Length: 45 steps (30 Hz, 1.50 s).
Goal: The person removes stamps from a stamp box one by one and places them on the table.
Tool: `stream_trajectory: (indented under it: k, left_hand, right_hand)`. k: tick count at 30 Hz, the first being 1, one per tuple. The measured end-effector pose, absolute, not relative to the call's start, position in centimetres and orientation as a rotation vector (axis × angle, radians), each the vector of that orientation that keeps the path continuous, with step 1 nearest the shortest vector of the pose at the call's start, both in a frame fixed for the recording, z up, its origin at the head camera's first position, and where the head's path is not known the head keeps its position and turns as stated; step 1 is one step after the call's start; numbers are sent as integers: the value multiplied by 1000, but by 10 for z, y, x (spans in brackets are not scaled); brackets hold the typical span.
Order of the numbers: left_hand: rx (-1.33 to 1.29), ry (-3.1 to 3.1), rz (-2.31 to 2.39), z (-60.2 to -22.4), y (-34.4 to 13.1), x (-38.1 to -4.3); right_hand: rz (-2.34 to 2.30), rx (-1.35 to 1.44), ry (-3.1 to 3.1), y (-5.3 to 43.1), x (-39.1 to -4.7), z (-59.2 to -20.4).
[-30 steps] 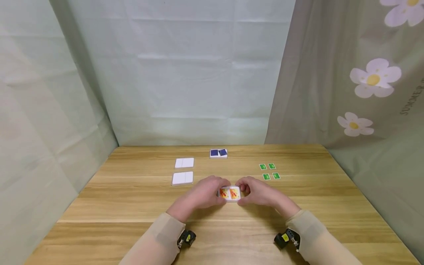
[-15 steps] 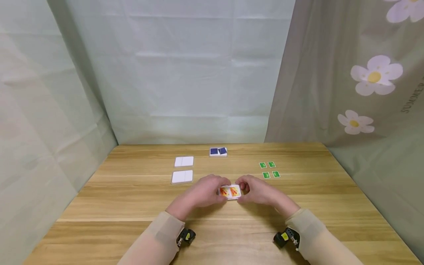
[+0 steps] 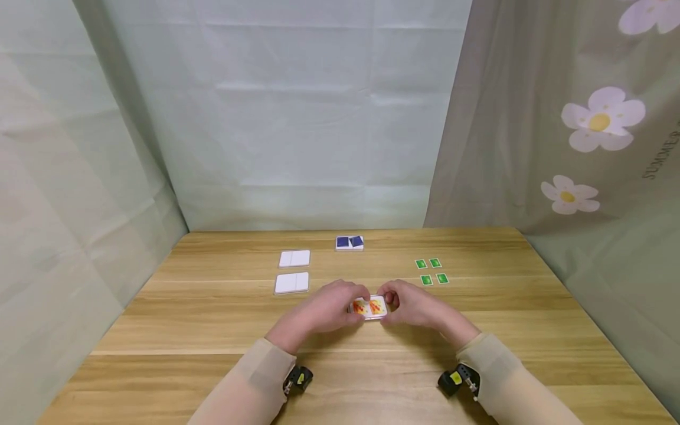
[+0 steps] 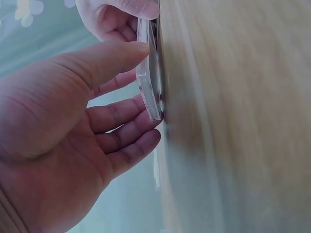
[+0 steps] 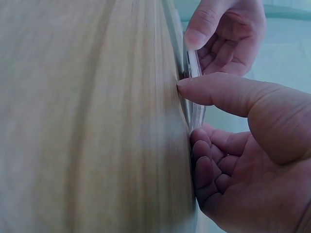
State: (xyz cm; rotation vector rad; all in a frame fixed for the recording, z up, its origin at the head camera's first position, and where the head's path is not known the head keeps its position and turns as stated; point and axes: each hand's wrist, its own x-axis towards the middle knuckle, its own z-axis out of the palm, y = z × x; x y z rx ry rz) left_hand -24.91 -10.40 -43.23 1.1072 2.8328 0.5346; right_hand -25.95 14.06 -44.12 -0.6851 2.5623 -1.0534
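A small flat clear plastic case (image 3: 376, 307) with two orange-and-red pictures on its white top is held at the middle of the table. My left hand (image 3: 334, 305) grips its left end, thumb on the near edge and fingers at the far side. At the right end, my right hand (image 3: 417, 306) pinches it between thumb and curled fingers. Seen edge-on in the left wrist view, the case (image 4: 150, 92) is close to the tabletop, beside the left thumb (image 4: 112, 58). The right wrist view shows the right thumb (image 5: 218, 92) against the case's near edge.
Two white blank cases (image 3: 291, 283) lie on the wooden table (image 3: 212, 330) to the left. A case with two dark blue squares (image 3: 349, 243) sits near the back edge. Several green square tiles (image 3: 427, 280) lie to the right. Cloth curtains (image 3: 308, 118) surround the table.
The head view has shifted very slightly. Both hands keep their hold on the case with hardly any movement.
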Motion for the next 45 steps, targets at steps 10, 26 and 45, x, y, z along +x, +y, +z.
stream_trajectory:
  k: [10, 26, 45]
  left_hand:
    - [1136, 2823, 515, -430, -103, -248]
    - [1111, 2777, 585, -427, -103, -250]
    - [1139, 2810, 655, -423, -120, -250]
  right_hand:
    - [-1052, -636, 2557, 140, -260, -441]
    - [-1080, -680, 2529, 142, -260, -441]
    - [-1129, -644, 2497, 141, -258, -439]
